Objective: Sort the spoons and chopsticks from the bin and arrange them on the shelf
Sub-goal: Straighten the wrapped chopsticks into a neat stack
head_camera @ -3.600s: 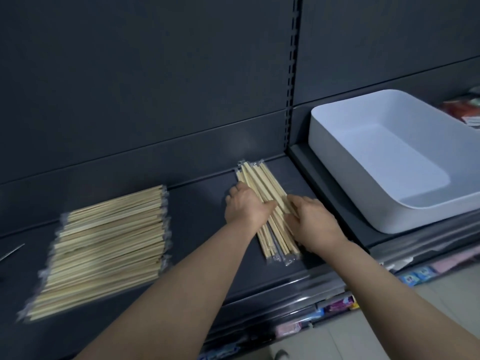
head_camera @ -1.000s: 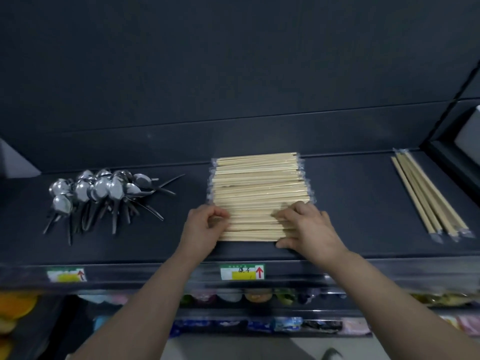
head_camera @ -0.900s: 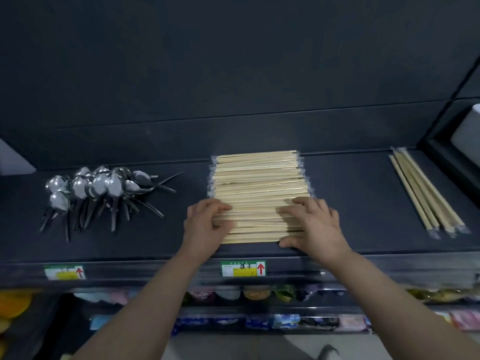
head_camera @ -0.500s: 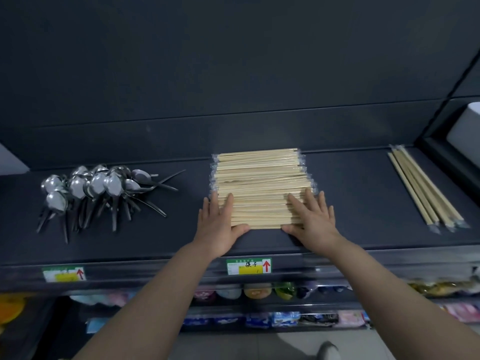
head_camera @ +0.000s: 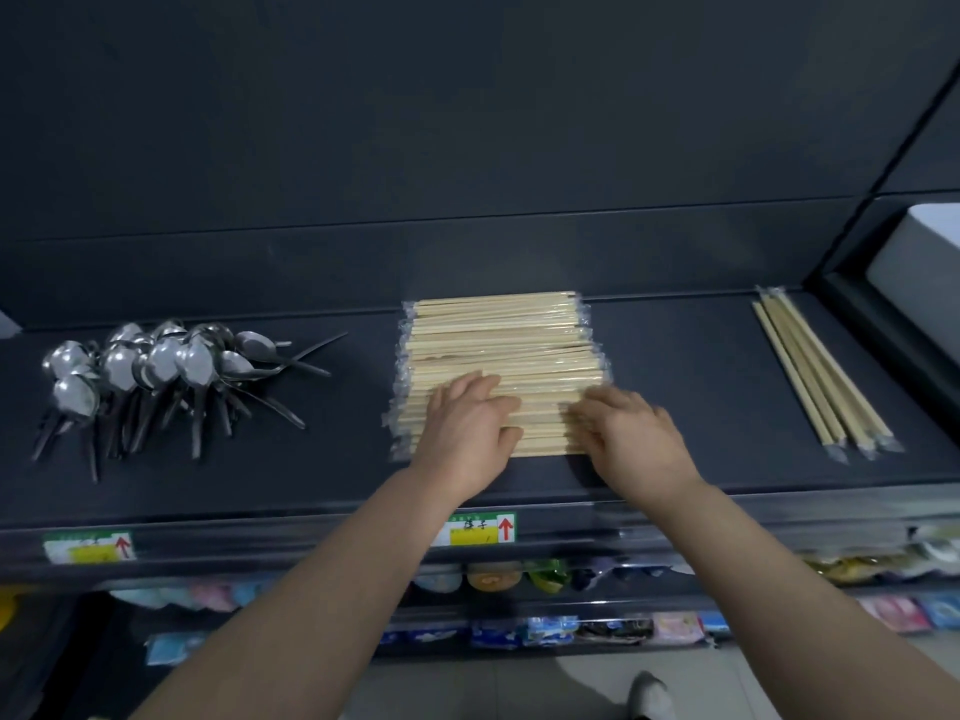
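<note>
Main stack of wrapped chopsticks: lies flat at the middle of the shelf, sticks running left to right, near edge close to the shelf front above a price label.

Left hand: palm down on the near left part of the stack, fingers straight and together, thumb against the near edge. It presses and grasps nothing.

Right hand: on the near right part, fingers loosely bent with the tips on the wrappers, closed round nothing.

Spoons: loose heap at the left, well apart from the stack.

Second, small chopstick bundle: at the right, lying near to far. The white bin shows at the far right edge.

Assessment: the sticks are judged light and stiff, and the glossy film slippery, so layers may slide or fan out. Advise squaring the stack by pressure on its ends and near edge, not lifting it by the top layer.
</note>
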Demonstrator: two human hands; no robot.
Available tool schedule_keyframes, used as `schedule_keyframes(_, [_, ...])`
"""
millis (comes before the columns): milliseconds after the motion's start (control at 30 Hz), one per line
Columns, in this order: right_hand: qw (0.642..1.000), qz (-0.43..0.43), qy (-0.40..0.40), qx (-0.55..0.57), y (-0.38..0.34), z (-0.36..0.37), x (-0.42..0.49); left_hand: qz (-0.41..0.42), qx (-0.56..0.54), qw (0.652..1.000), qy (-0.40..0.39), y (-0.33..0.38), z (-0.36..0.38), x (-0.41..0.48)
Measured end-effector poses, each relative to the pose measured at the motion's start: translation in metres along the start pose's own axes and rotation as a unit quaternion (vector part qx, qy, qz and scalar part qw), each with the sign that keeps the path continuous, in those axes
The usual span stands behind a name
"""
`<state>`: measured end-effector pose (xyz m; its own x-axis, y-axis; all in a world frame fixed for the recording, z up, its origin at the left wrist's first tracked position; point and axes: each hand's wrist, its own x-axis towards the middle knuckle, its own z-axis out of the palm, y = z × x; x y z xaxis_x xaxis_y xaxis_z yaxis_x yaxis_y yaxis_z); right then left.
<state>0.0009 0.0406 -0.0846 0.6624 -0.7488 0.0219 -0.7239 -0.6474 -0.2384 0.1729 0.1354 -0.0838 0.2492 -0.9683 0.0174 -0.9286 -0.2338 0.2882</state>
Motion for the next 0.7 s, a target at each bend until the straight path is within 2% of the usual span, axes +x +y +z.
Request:
schedule_keyframes(100, [1.0,-0.009,0.021,-0.007,0.024,-0.006,-0.004,0.015,-0.031,0.999,0.036,0.025,0.007,0.017])
schedule_keyframes(233, [0.999,0.025,0.039,-0.027,0.085,-0.022,-0.005,0.042,-0.042,0.998,0.033,0.08,0.018,0.051])
schedule_keyframes(367, [0.992,0.094,0.076,-0.043,0.152,-0.041,-0.005,0.059,-0.038,0.997,0.026,0.141,0.03,0.087])
schedule_keyframes(467, [0.983,0.151,0.1,-0.015,0.199,-0.055,-0.007,0.043,-0.058,0.997,-0.006,0.185,0.043,0.116])
schedule_keyframes(600, [0.981,0.183,0.06,-0.027,0.255,-0.067,-0.012,0.007,-0.111,0.991,-0.078,0.248,0.059,0.155])
schedule_keyframes(700, [0.983,0.183,0.01,-0.004,0.282,-0.07,-0.015,-0.052,-0.102,0.989,-0.09,0.29,0.068,0.18])
